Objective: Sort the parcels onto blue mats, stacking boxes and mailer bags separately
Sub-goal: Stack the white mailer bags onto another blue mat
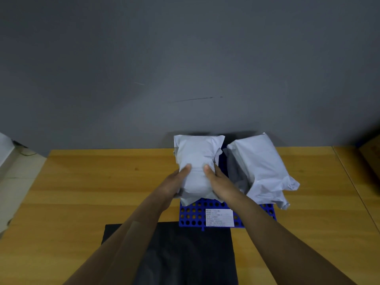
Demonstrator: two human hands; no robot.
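A white mailer bag (197,153) is gripped from both sides over the left part of a blue perforated mat (191,217). My left hand (176,182) clasps its left edge with the thumb on top. My right hand (218,182) clasps its right edge the same way. A second white mailer bag (265,169) lies on the right part of the mat, leaning over a dark grey bag (236,169) between the two. A white printed label (219,218) lies on the mat's near edge.
A black plastic bag (185,254) lies flat on the wooden table (92,182) right in front of me, touching the mat's near edge. A grey wall stands behind the table. A brown box edge (372,153) shows at the far right.
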